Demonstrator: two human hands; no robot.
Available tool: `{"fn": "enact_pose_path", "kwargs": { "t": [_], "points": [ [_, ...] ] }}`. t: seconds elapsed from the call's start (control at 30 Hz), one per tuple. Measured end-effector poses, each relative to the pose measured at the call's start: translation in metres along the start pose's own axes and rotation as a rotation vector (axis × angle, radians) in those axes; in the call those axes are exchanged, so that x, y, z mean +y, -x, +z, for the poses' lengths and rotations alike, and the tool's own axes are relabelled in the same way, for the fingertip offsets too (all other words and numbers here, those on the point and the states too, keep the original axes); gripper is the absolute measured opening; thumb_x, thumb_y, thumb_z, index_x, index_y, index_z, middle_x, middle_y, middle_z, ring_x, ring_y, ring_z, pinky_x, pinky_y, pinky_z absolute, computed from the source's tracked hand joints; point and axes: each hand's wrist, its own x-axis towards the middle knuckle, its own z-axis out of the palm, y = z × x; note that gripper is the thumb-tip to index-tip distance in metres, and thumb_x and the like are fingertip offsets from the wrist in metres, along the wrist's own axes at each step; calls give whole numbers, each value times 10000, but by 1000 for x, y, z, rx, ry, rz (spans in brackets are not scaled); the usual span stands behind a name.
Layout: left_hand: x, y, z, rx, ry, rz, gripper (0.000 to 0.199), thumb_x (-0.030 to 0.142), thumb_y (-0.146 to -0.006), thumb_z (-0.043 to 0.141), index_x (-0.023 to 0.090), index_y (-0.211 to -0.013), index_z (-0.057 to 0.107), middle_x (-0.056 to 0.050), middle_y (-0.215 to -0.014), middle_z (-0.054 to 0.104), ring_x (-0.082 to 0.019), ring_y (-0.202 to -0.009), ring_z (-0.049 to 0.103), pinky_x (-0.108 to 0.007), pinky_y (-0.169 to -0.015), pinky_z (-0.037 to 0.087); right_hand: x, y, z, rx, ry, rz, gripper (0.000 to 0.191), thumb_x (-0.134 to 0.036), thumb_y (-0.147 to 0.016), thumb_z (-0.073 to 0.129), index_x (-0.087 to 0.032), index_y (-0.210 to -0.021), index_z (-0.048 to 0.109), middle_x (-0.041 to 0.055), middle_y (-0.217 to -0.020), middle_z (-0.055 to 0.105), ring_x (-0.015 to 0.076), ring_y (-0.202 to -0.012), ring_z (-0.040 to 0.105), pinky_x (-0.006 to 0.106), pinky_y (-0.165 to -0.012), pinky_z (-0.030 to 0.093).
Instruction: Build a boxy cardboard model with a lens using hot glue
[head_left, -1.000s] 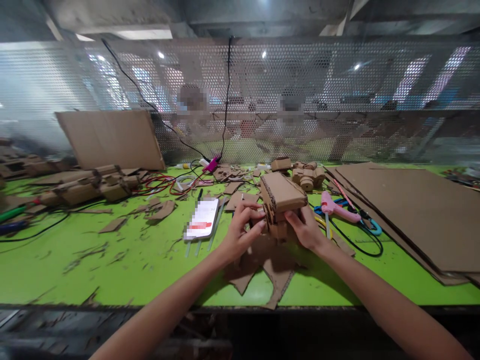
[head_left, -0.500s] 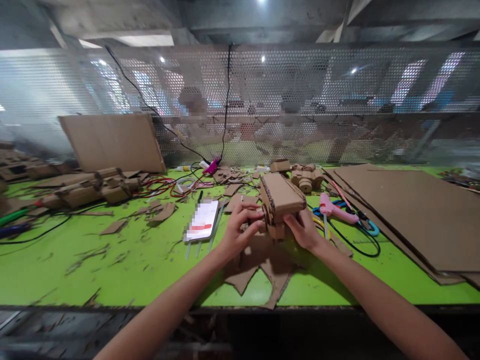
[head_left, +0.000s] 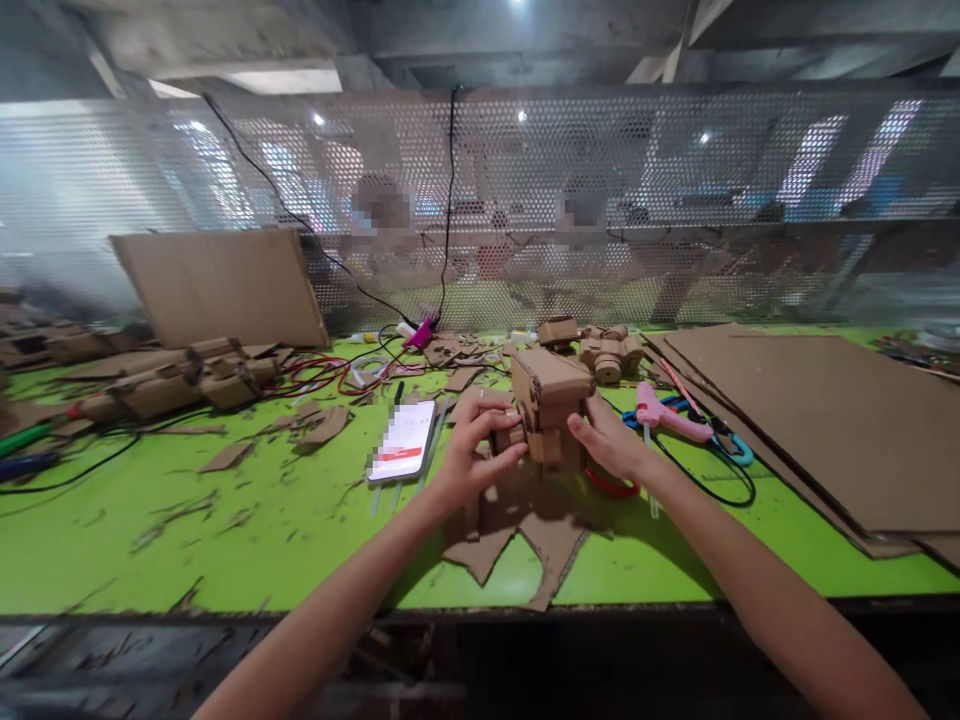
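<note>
A boxy cardboard model (head_left: 551, 385) is held above flat cardboard scraps (head_left: 517, 520) near the middle of the green table. My left hand (head_left: 484, 440) grips a small cardboard part on the model's left side between thumb and fingers. On the right side, my right hand (head_left: 604, 435) holds the model's body, its thumb raised and its other fingers partly hidden behind the cardboard. Just right of that hand lies a pink glue gun (head_left: 673, 412) with a black cord.
A lit phone (head_left: 403, 440) lies left of my hands on the green table (head_left: 285, 530). Large cardboard sheets (head_left: 810, 430) cover the right side. Other cardboard models (head_left: 611, 352), cables and scraps lie behind. A perforated metal screen (head_left: 525, 270) stands at the back.
The cardboard model has turned and tilted, so its top shows less and its front more. My right thumb has shifted off its lower front edge. A red loop now shows below my right hand.
</note>
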Motion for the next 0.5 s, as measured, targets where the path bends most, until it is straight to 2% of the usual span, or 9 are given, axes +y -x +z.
{"fn": "enact_pose_path", "kwargs": {
  "t": [0.03,0.1,0.17,0.2,0.27,0.3,0.33,0.37,0.5],
  "points": [
    [-1,-1,-2,6,-22,-16,164,289,-869,700,234,-1011,639,-59,-1091,581,-217,-1082,606,-390,-930,527,1,-4,-12,-28,49,25,709,-729,-791,598,-232,-1297,609,122,-1352,631,331,-1342,507,540,-1167,334],
    [-4,-3,-5,24,-72,-50,156,277,-852,708,223,-982,641,-55,-1073,574,-216,-1065,604,-387,-928,527,7,-9,-43,-5,190,114,491,-599,-831,621,-237,-1155,692,107,-1205,707,318,-1173,629,521,-1056,455],
    [-7,-5,-7,45,-109,-91,145,278,-843,709,212,-953,640,-53,-1045,571,-215,-1041,609,-378,-912,533,20,-10,-76,102,426,213,328,-447,-823,641,-226,-1052,716,102,-1073,733,304,-1018,684,475,-932,528],
    [-9,-5,-7,51,-121,-109,140,282,-842,705,209,-941,639,-52,-1032,571,-215,-1032,612,-374,-904,536,29,-8,-92,114,573,283,337,-405,-779,681,-224,-1062,709,111,-1098,722,315,-1003,684,462,-890,538],
    [-11,-5,-7,47,-140,-137,139,293,-846,694,208,-940,636,-55,-1041,574,-217,-1042,614,-374,-908,536,51,-5,-115,15,802,392,481,-394,-637,795,-201,-1067,698,168,-1226,670,365,-1050,658,461,-846,537],
    [-11,-5,-6,37,-149,-145,146,298,-852,686,211,-958,636,-57,-1060,577,-220,-1059,612,-378,-922,533,63,-3,-123,-14,824,420,496,-378,-573,834,-179,-1009,708,199,-1208,671,380,-1003,665,463,-801,539],
    [-12,-5,-5,25,-160,-149,159,302,-859,676,216,-986,635,-60,-1086,578,-223,-1082,608,-384,-942,526,74,-1,-128,-57,825,432,464,-370,-555,841,-175,-956,712,202,-1158,688,356,-921,680,438,-743,541],
    [-13,-4,-4,14,-172,-151,185,305,-864,669,223,-1025,630,-62,-1114,579,-225,-1104,602,-391,-963,516,84,0,-130,-133,818,443,443,-370,-582,822,-180,-965,707,184,-1093,706,317,-849,684,407,-696,535],
    [-15,0,0,-11,-224,-165,410,315,-840,699,240,-1213,548,-73,-1179,581,-244,-1149,582,-417,-1003,489,107,0,-131,-182,805,469,397,-381,-685,729,-196,-1034,697,84,-819,721,219,-635,637,337,-586,488]
  ]
}}
